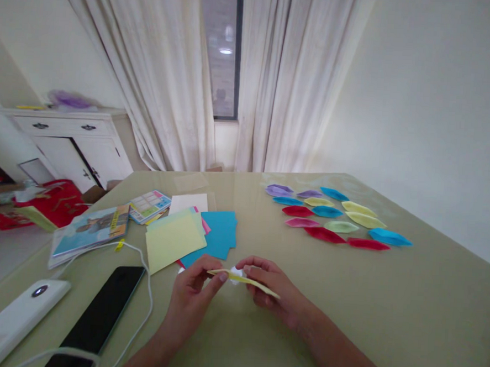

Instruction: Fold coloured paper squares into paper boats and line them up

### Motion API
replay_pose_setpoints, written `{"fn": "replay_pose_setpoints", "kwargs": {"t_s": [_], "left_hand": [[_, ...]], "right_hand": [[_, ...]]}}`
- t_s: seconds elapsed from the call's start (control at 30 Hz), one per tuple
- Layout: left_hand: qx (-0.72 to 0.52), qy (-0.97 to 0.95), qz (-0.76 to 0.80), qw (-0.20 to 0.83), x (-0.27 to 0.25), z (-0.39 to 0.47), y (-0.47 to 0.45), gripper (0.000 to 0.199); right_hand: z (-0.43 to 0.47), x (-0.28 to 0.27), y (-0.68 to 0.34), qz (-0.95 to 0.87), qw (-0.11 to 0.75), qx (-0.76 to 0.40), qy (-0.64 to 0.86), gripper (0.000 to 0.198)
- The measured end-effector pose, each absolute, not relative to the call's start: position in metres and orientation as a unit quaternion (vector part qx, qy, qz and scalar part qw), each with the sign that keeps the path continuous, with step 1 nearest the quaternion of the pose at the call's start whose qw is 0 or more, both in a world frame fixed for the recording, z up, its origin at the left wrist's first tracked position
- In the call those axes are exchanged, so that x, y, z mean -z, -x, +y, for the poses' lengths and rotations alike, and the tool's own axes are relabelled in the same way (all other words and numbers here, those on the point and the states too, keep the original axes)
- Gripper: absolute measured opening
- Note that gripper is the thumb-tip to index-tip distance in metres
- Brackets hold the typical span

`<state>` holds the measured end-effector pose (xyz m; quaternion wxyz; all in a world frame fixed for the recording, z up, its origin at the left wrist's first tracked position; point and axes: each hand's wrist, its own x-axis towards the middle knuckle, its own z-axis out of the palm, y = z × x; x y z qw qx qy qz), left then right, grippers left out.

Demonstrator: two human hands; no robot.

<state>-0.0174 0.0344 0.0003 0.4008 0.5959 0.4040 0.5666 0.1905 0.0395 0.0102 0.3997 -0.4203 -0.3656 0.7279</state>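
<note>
A narrow strip of folded yellow paper [259, 287] is held edge-on above the table's near middle. My left hand [194, 291] pinches its left end between thumb and fingers. Around the right part of the paper, my right hand [274, 288] is closed, thumb and fingertips near the fold. A small white patch shows behind the paper between the hands; I cannot make out what it is. Left of the hands lie loose sheets: a pale yellow sheet [175, 243] on top and blue sheets [221, 234] partly under it. Folded paper boat-like shapes, such as a red one [368, 244], lie at the right.
A black phone [100, 313], a white power bank [18, 319] and a looping white cable [151, 294] occupy the near left of the table [386, 314]. Picture books [93, 229] and a colourful card [150, 205] lie behind them. Curtains [167, 90] hang beyond the far edge.
</note>
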Motion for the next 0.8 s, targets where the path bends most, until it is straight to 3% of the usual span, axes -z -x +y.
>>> {"fn": "replay_pose_setpoints", "kwargs": {"t_s": [0.23, 0.43, 0.8], "left_hand": [[-0.565, -0.516, 0.489, 0.418, -0.001, 0.038, 0.015, 0.039], [-0.546, -0.499, 0.507, 0.443, -0.004, 0.039, 0.015, 0.043], [-0.544, -0.483, 0.490, 0.481, 0.010, 0.050, 0.017, 0.051]], "right_hand": [[0.049, -0.006, -0.192, -0.389, 0.425, -0.706, 0.410, 0.077], [0.047, -0.002, -0.191, -0.488, 0.459, -0.597, 0.441, 0.061], [0.047, 0.001, -0.190, -0.496, 0.470, -0.564, 0.463, 0.075]]}}
